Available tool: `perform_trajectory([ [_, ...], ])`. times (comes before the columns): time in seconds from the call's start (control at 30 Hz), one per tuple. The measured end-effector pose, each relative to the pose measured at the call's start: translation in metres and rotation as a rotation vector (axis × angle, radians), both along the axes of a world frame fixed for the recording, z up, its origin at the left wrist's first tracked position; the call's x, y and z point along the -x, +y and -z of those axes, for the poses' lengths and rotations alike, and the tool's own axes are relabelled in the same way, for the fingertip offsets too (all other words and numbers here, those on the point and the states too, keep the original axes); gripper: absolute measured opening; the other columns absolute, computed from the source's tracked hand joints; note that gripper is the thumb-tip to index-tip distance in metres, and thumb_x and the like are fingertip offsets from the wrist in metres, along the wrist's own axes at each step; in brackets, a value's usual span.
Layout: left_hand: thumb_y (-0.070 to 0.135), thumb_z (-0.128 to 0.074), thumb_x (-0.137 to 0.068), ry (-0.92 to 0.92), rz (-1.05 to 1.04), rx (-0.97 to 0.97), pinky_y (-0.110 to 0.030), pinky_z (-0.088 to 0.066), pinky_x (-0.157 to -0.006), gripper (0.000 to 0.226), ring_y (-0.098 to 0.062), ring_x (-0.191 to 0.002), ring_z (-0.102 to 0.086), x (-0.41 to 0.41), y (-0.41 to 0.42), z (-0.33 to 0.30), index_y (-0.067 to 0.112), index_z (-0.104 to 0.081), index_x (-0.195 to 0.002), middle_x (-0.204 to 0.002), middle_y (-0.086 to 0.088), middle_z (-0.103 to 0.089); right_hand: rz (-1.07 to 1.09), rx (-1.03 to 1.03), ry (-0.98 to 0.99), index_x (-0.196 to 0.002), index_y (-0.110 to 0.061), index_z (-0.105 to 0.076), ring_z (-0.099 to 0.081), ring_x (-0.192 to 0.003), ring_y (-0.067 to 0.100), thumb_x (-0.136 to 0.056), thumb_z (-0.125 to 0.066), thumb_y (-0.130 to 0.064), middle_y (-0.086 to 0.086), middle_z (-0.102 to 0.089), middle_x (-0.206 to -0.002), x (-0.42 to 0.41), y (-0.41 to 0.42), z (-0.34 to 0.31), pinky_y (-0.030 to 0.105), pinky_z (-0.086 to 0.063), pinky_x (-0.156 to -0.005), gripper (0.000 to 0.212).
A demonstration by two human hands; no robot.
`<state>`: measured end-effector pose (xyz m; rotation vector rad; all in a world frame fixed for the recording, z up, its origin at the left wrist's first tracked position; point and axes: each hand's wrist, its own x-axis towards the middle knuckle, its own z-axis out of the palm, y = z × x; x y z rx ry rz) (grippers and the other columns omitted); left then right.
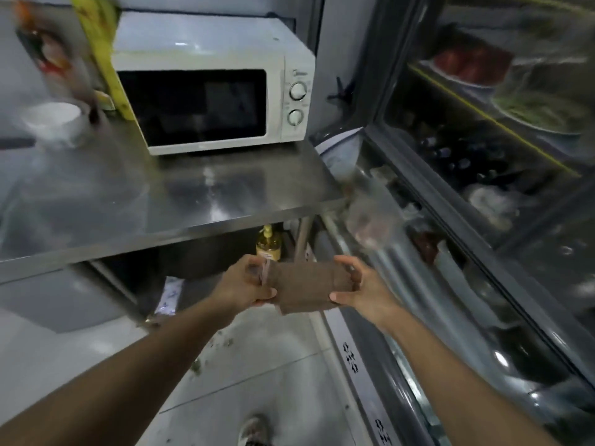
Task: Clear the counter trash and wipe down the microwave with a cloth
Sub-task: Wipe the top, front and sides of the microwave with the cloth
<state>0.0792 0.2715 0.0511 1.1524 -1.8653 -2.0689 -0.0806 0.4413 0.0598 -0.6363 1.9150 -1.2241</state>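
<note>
Brown folded cloth, soft and light, is pinched at either end by left hand and right hand, below the counter, well short of the microwave.

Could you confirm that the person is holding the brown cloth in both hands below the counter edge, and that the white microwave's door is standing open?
Not quite: the microwave door is closed, its dark window flush with the front, as the head view shows. The rest holds: the left hand and the right hand both hold the brown cloth below the counter edge.
</note>
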Motion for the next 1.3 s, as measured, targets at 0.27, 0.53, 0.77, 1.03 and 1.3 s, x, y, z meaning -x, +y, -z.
perform_trajectory([
  [0.27, -0.017, -0.066, -0.072, -0.070, -0.049, -0.047, -0.027, -0.055, -0.057, 0.055, -0.020, -0.087, -0.059, 0.023, -0.054, 0.083, 0.015, -0.051, -0.115, -0.103, -0.008, -0.056, -0.033, -0.164, -0.070, -0.123, -0.030, -0.048, -0.059, -0.099, 0.019, -0.073, -0.070, 0.011, 0.006, -0.057, -0.111, 0.033, -0.070, 0.078, 0.029, -0.055, -0.077, 0.068],
  [0.53, -0.019, -0.062, -0.074, -0.147, -0.054, -0.123, -0.030, -0.055, -0.063, 0.068, -0.024, -0.086, -0.060, 0.054, -0.087, 0.196, 0.028, -0.047, -0.121, -0.104, -0.014, -0.060, -0.011, -0.234, -0.159, -0.129, -0.021, -0.047, -0.061, -0.093, 0.020, -0.077, -0.060, 0.014, 0.002, -0.059, -0.095, 0.063, -0.113, 0.194, 0.035, -0.056, -0.079, 0.064],
  [0.77, -0.024, -0.060, -0.069, -0.172, -0.084, -0.093, -0.028, -0.052, -0.058, 0.080, -0.028, -0.077, -0.061, 0.079, -0.112, 0.313, 0.030, -0.048, -0.127, -0.102, -0.021, -0.063, -0.059, -0.234, -0.204, -0.122, -0.029, -0.046, -0.063, -0.096, 0.017, -0.082, -0.061, 0.003, -0.001, -0.062, -0.101, 0.096, -0.155, 0.312, 0.031, -0.054, -0.083, 0.054],
  [1.03, -0.028, -0.059, -0.065, -0.163, -0.140, -0.026, -0.032, -0.050, -0.062, 0.078, -0.039, -0.107, -0.055, 0.131, -0.150, 0.452, 0.023, -0.050, -0.123, -0.116, -0.020, -0.057, -0.124, -0.244, -0.131, -0.136, -0.021, -0.039, -0.054, -0.111, 0.022, -0.082, -0.053, 0.010, 0.003, -0.053, -0.116, 0.141, -0.204, 0.440, 0.039, -0.050, -0.095, 0.064],
  [1.3, -0.023, -0.065, -0.066, -0.204, -0.219, 0.092, -0.034, -0.049, -0.072, 0.082, -0.029, -0.102, -0.053, 0.177, -0.195, 0.553, 0.017, -0.044, -0.136, -0.118, -0.019, -0.054, -0.145, -0.238, -0.010, -0.140, -0.022, -0.034, -0.048, -0.110, 0.018, -0.083, -0.056, 0.007, 0.003, -0.050, -0.121, 0.173, -0.261, 0.537, 0.032, -0.047, -0.091, 0.067],
])
